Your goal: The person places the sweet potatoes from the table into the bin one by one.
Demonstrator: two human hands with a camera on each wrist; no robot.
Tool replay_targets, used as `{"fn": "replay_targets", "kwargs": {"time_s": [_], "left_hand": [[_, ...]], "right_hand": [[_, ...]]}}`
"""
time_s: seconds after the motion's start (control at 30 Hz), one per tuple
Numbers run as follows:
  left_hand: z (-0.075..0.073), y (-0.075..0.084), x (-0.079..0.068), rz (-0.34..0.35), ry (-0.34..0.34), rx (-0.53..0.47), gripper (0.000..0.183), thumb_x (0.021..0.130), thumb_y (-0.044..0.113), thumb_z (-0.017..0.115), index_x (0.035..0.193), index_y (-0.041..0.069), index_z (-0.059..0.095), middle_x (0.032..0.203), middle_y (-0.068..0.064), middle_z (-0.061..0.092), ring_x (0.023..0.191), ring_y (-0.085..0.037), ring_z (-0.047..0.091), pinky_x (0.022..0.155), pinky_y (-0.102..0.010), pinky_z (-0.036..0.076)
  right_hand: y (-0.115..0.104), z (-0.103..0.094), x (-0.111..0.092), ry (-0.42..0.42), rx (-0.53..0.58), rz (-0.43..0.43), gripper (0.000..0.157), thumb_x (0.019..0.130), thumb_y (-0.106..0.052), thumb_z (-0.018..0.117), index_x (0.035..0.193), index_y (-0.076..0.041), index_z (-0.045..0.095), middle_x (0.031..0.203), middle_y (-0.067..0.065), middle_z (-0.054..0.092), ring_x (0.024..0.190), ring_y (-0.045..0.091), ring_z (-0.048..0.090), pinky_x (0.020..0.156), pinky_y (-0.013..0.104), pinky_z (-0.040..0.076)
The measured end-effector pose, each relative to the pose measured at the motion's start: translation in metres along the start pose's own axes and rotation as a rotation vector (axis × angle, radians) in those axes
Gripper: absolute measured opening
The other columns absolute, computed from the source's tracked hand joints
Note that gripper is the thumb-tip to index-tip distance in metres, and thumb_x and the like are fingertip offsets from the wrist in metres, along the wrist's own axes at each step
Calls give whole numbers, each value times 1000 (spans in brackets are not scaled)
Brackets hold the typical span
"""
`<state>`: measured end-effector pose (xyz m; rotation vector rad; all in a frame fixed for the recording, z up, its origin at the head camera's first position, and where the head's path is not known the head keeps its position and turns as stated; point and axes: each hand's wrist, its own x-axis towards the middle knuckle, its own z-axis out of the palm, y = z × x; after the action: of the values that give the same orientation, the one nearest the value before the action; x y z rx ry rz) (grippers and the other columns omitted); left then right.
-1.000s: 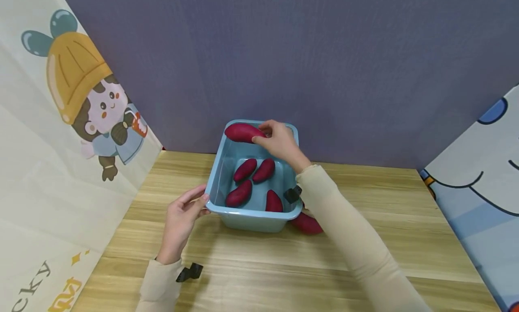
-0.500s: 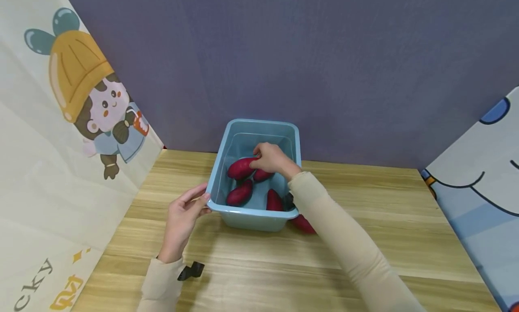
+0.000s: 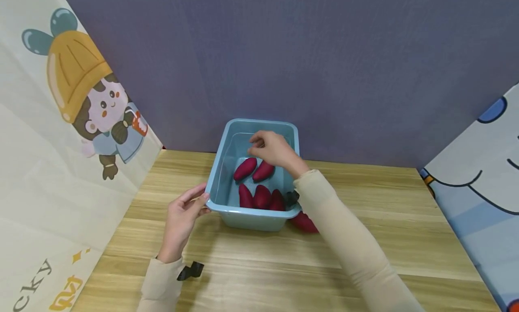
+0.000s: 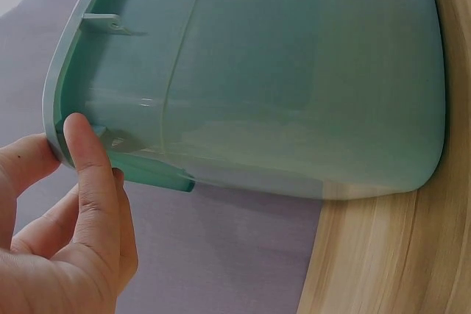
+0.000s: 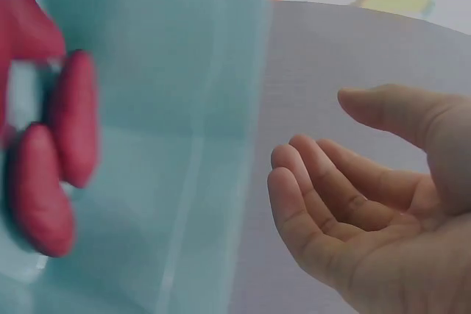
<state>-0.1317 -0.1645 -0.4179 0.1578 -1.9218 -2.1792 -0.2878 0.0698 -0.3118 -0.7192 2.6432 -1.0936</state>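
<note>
A light blue plastic basin (image 3: 253, 214) stands on the table, holding several dark red sweet potatoes (image 3: 245, 169). Three of them lie against its near wall and two lie further back. My left hand (image 3: 181, 224) pinches the basin's near left corner; in the left wrist view, thumb and fingers (image 4: 94, 182) grip the rim from both sides. Over the basin's far half hovers my right hand (image 3: 275, 148), fingers loosely bent, with nothing in it. The right wrist view shows its bare palm (image 5: 390, 255) beside the sweet potatoes (image 5: 40, 189). Another sweet potato (image 3: 305, 222) lies outside the basin, partly behind my right sleeve.
The wooden table (image 3: 259, 267) extends in front and to both sides. A purple-grey wall panel (image 3: 259, 55) rises close behind the basin. Printed cloth panels stand at left (image 3: 36, 158) and right (image 3: 486, 185).
My right hand has lowered a sweet potato into the basin, let it go and risen a little. The sweet potatoes at the near wall lie differently now. My left hand stays on the rim.
</note>
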Motion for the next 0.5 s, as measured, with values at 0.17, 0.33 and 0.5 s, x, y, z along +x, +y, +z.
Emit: {"fn": "replay_targets", "kwargs": {"time_s": [0.17,0.33,0.5], "left_hand": [[0,1,0,-1,3,-5,39,93,8,73,128,-6,64,114,-11,67,80,-16,69,69,-30,62],[1,1,0,5,7,-7,38,93,8,73,128,-6,64,113,-12,68,79,-15,68,68,-30,62],[0,1,0,-4,3,-7,40,93,7,73,129,-8,62,112,-13,67,79,-15,68,68,-30,62]], "right_hand": [[-10,-19,-18,30,29,-68,36,96,-25,69,129,-10,64,115,3,66,107,19,60,92,37,53],[-3,-32,-41,68,-4,-99,36,97,-27,68,130,-12,63,113,0,67,103,17,60,88,37,53],[22,-36,-68,176,-32,-109,34,97,-22,69,128,-9,63,113,6,68,98,21,63,82,40,55]]}}
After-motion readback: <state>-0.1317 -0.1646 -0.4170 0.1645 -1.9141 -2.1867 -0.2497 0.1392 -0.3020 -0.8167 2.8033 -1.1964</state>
